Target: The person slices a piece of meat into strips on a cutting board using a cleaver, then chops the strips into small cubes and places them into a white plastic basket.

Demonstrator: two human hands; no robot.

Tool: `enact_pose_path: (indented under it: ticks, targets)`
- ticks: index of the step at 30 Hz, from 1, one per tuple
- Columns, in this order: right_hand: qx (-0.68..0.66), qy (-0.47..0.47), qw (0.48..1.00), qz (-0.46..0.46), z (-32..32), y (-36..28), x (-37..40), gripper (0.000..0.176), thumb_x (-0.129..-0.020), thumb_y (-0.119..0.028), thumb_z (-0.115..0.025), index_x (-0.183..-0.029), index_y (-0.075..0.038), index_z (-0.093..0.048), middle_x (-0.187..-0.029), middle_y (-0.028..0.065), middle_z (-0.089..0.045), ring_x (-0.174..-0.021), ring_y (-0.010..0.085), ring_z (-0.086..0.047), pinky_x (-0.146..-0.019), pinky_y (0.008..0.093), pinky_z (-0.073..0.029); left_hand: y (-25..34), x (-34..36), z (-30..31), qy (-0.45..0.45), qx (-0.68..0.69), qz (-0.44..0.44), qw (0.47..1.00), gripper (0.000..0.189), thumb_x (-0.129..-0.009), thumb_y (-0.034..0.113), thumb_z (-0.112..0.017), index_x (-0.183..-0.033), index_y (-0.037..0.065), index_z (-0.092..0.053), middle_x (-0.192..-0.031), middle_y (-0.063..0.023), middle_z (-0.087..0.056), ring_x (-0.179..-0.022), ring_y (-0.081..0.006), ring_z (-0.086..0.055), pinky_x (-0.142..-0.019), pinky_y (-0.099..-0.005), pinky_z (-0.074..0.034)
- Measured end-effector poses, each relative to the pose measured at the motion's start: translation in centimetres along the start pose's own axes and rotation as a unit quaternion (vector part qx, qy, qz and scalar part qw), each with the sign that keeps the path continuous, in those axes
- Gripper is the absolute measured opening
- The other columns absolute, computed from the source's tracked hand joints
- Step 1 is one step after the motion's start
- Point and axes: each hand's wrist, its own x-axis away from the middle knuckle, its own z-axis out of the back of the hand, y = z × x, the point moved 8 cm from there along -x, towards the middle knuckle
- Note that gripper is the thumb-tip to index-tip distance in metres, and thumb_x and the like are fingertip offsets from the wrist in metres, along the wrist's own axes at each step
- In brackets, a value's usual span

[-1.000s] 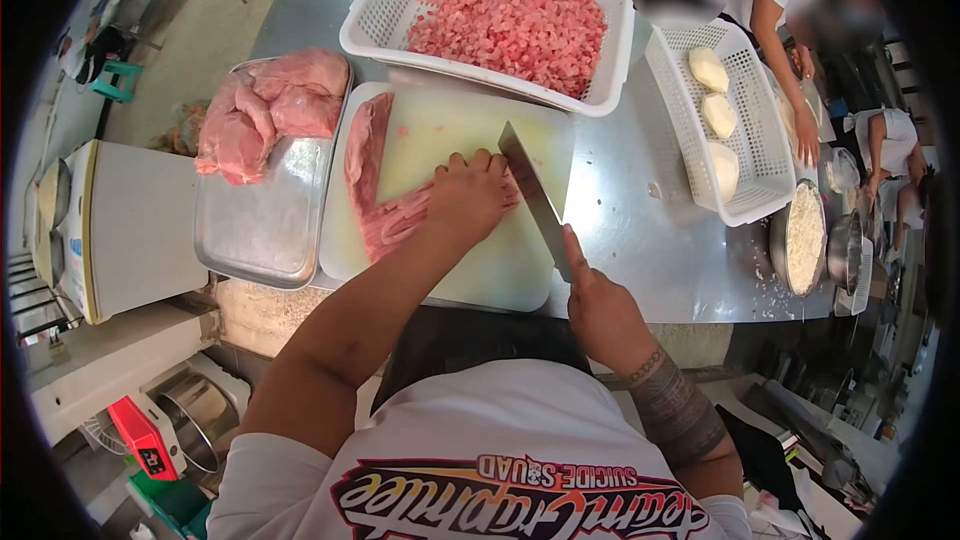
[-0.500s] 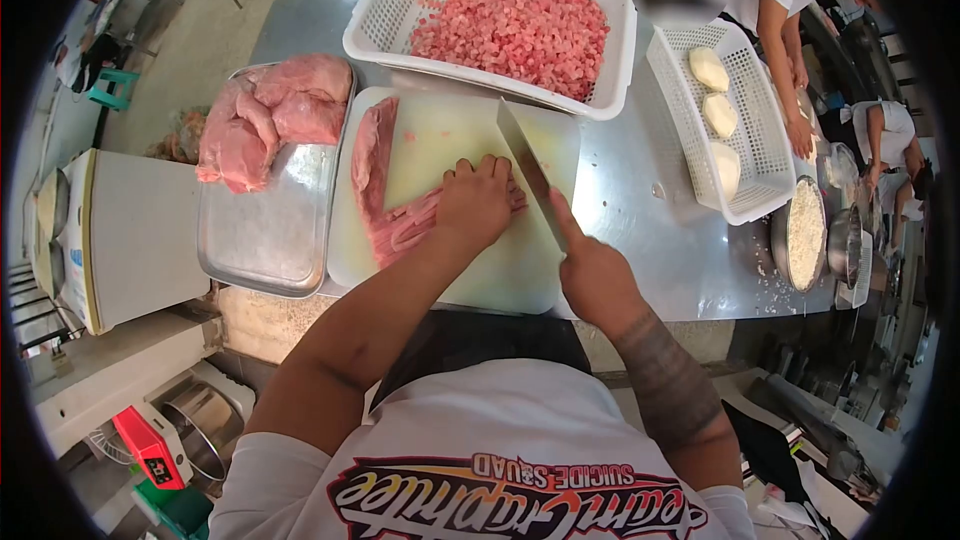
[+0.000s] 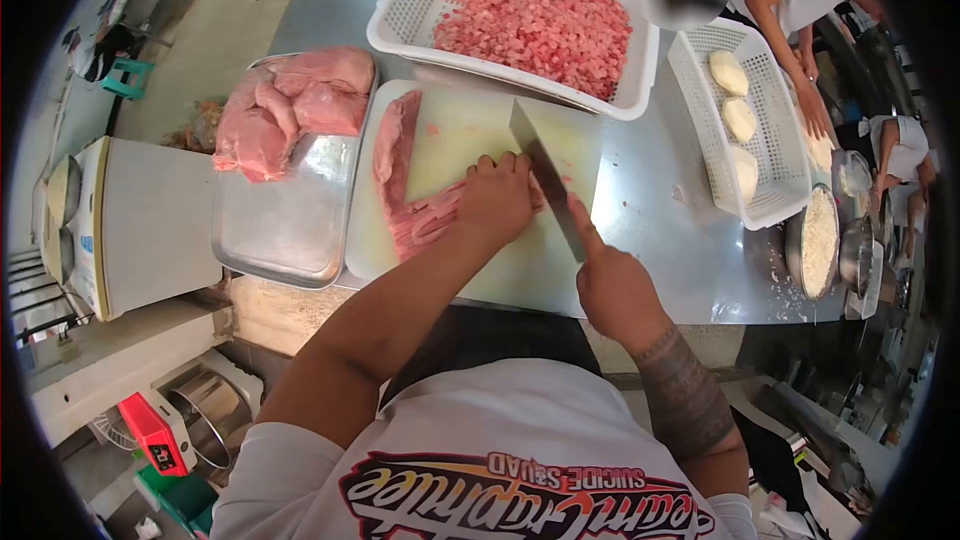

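- Table (image 3: 655, 240): steel. Bare strip btwn board and small basket is the widest free patch; front edge runs just under the board's near edge.
- Big basket (image 3: 398, 25): far side, full of pink cubes (image 3: 540, 15). Its near rim sits at the board's far edge, so no gap there.
- Tray (image 3: 290, 225): left of board, edges touching or nearly so. Pink slabs (image 3: 290, 110) piled at far end, near half bare.
- Board (image 3: 465, 130): centre. Free room at far-right corner past the blade and along the near edge.
- Small basket (image 3: 775, 175): right, holds pale lumps (image 3: 738, 120). A co-worker's hand (image 3: 812, 118) is at its far side, well apart from the knife.
- Strips (image 3: 420, 220): on board's left half, one long piece along the left edge, the rest under the left hand.
- Right hand (image 3: 612, 288): off the board's near-right corner, fist wrapped on the handle, index finger stretched along the blade's back.
- Left hand (image 3: 497, 198): fingers curled, pressed together, pinning the strips.
- Knife (image 3: 540, 165): blade just right of the left fingertips, tip toward big basket.
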Motion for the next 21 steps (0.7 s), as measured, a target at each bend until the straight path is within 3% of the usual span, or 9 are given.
enact_pose_path:
  ticks: [2, 5, 8, 11, 21]
  targets:
    - [-0.044, -0.022, 0.999, -0.002, -0.4, 0.1, 0.7, 0.096, -0.089, -0.001, -0.056, -0.174, -0.016, -0.014, -0.082, 0.0247, -0.072, -0.074, 0.0448, -0.070, -0.073, 0.0572, -0.056, -0.1, -0.1, -0.1, -0.001, 0.004, 0.002, 1.000, 0.032, -0.092, 0.024, -0.063, -0.118, 0.006, -0.063, -0.115, -0.0137, -0.069, -0.106, -0.0382, -0.066, -0.091, -0.0524, -0.055]
    - [-0.082, 0.042, 0.995, 0.027, -4.6, 1.4, -4.8, 0.096, -0.089, -0.001, -0.054, -0.174, -0.018, -0.013, -0.084, 0.0265, -0.072, -0.076, 0.0470, -0.070, -0.075, 0.0576, -0.056, -0.2, -0.3, -0.5, -0.022, -0.013, 0.011, 1.000, 0.031, -0.093, 0.025, -0.063, -0.118, 0.006, -0.063, -0.115, -0.0138, -0.069, -0.108, -0.0382, -0.065, -0.093, -0.0520, -0.054]
    - [-0.074, 0.067, 0.994, 0.038, -3.9, 0.5, -7.2, 0.096, -0.089, -0.001, -0.053, -0.174, -0.019, -0.012, -0.086, 0.0277, -0.072, -0.077, 0.0488, -0.070, -0.076, 0.0581, -0.056, -0.3, -0.1, -0.1, -0.012, 0.003, 0.008, 1.000, 0.034, -0.091, 0.025, -0.066, -0.119, 0.006, -0.063, -0.115, -0.0133, -0.069, -0.109, -0.0375, -0.065, -0.094, -0.0512, -0.053]
    - [-0.059, 0.049, 0.997, 0.027, -3.1, 1.6, -5.8, 0.097, -0.089, -0.002, -0.054, -0.174, -0.019, -0.011, -0.084, 0.0269, -0.072, -0.077, 0.0469, -0.070, -0.074, 0.0568, -0.056, -0.3, 0.4, 1.0, 0.040, -0.015, -0.027, 0.999, 0.039, -0.088, 0.027, -0.071, -0.120, 0.007, -0.063, -0.114, -0.0124, -0.069, -0.110, -0.0362, -0.065, -0.094, -0.0498, -0.052]
    - [0.009, -0.004, 1.000, -0.014, -1.7, 0.6, 2.2, 0.101, -0.088, -0.001, -0.060, -0.174, -0.016, -0.010, -0.079, 0.0236, -0.070, -0.070, 0.0408, -0.071, -0.070, 0.0545, -0.058, -0.7, 1.0, 1.4, -0.011, -0.031, -0.032, 0.999, 0.044, -0.085, 0.028, -0.074, -0.123, 0.008, -0.064, -0.115, -0.0107, -0.068, -0.101, -0.0352, -0.067, -0.084, -0.0487, -0.057]
